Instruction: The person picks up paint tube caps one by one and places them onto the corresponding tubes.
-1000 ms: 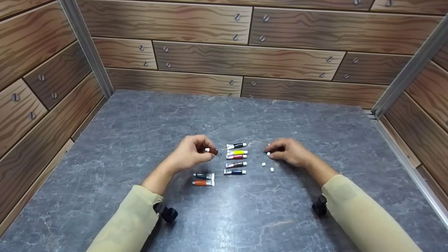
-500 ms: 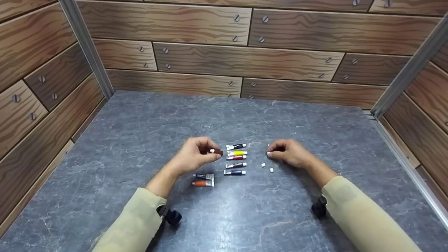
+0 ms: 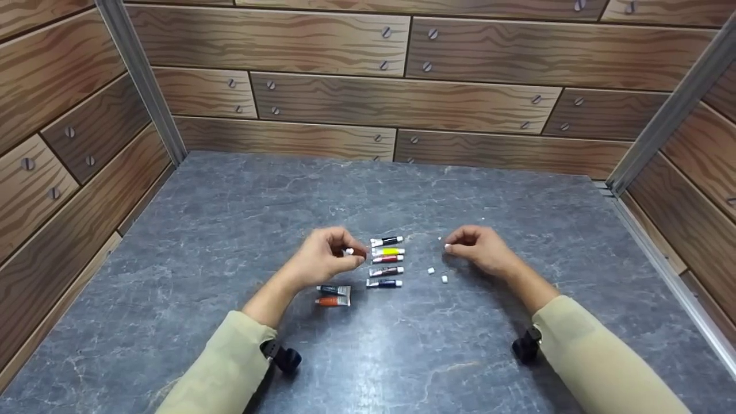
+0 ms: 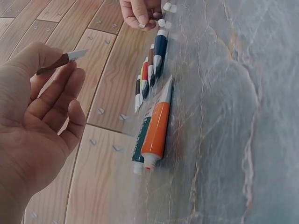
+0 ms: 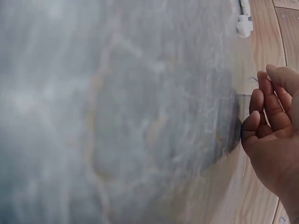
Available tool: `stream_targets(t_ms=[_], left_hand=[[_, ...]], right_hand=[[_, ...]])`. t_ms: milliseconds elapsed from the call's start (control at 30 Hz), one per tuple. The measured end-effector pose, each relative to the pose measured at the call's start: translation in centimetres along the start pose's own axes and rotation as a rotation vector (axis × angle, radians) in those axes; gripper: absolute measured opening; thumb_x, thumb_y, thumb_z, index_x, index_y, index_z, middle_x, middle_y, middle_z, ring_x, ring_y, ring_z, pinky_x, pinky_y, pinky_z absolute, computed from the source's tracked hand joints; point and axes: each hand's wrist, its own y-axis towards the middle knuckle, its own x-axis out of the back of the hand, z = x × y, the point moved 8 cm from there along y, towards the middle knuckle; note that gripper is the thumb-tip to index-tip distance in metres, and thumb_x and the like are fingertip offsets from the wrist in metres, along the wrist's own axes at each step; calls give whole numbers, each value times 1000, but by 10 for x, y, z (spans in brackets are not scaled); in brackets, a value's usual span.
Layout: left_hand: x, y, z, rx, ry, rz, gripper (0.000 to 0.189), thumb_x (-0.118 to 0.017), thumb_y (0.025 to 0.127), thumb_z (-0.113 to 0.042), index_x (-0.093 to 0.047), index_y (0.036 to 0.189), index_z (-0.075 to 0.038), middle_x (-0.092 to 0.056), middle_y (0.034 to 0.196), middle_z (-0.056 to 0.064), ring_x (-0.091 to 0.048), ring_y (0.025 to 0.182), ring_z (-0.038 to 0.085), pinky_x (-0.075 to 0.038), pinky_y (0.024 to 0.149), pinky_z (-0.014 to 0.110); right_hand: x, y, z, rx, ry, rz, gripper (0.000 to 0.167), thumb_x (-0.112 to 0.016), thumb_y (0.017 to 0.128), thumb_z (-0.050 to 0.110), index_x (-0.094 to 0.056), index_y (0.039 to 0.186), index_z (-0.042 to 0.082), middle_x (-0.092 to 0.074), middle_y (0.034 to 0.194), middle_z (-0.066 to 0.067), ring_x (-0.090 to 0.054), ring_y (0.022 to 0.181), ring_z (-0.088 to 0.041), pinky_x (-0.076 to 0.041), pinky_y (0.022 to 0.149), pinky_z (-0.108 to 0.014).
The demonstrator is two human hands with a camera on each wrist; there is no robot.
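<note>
My left hand (image 3: 328,257) pinches a small brown paint tube (image 4: 60,62) between thumb and fingers, above the table. In the head view its white end (image 3: 349,252) shows beside the fingers. Across from it, my right hand (image 3: 478,250) pinches a small white cap (image 3: 447,246) at its fingertips. Between the hands lies a column of paint tubes: black (image 3: 388,240), yellow (image 3: 391,252), red (image 3: 388,259), dark brown (image 3: 386,271) and dark blue (image 3: 384,283). Nearer the left wrist, a green tube (image 4: 141,145) and an orange tube (image 4: 156,130) lie side by side with bare nozzles.
Two loose white caps (image 3: 431,271) lie on the grey marbled table (image 3: 437,345) in front of the right hand. A tiny white bit (image 3: 440,238) lies left of its fingers. Wood-patterned panels (image 3: 322,98) wall in the back and sides.
My left hand has shifted right with the brown tube, toward the column of tubes. The right hand has drawn slightly back to the right and up with the white cap.
</note>
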Motion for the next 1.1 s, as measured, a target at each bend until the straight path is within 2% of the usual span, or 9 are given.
stream_targets(t_ms=[100,200,300,467,600,900,1100], left_hand=[[-3,0,-2,-11,-22,3,8,-76,91,0,-70,96,-1,-78,111,17,-72,90,15,-57,75,23],[-4,0,-5,-18,-32,10,8,-74,91,2,-68,95,0,-77,111,22,-71,86,13,-54,69,21],[-6,-1,-5,-10,-36,13,9,-75,90,2,-69,96,-2,-77,106,22,-70,82,14,-52,66,21],[-7,-2,-6,3,-26,2,9,-79,91,-2,-70,96,-3,-77,95,13,-71,84,16,-58,74,26],[-6,-2,-7,-14,21,-14,9,-81,92,-6,-74,96,-4,-74,88,1,-67,79,13,-55,71,25],[-9,-3,-3,-16,27,-36,10,-81,92,-8,-77,99,-2,-73,86,-1,-64,75,12,-53,66,23],[-11,-5,-2,13,22,-51,10,-82,93,-13,-78,99,-5,-71,86,-2,-61,76,12,-51,67,23]], right_hand=[[1,-3,1,-10,29,-20,21,-80,93,6,-73,105,-9,-70,85,-1,-59,76,-6,-47,69,-19],[0,-5,5,-5,61,-30,22,-80,93,6,-73,106,-10,-68,83,0,-58,73,-7,-47,66,-20],[-1,-8,9,8,91,-41,22,-79,93,5,-72,107,-11,-69,85,-2,-58,74,-7,-47,66,-20],[-2,-14,15,28,108,-47,21,-78,95,6,-74,110,-9,-73,93,-6,-60,80,-7,-48,70,-20],[-1,-18,19,29,110,-53,25,-78,96,9,-75,113,-9,-75,98,-7,-62,85,-8,-49,72,-21],[-7,-25,28,62,118,-60,22,-77,98,10,-78,115,-4,-76,116,-20,-66,100,-8,-51,86,-21],[-14,-29,33,81,131,-53,22,-72,100,7,-78,119,-4,-74,117,-22,-66,91,-9,-53,80,-22]])
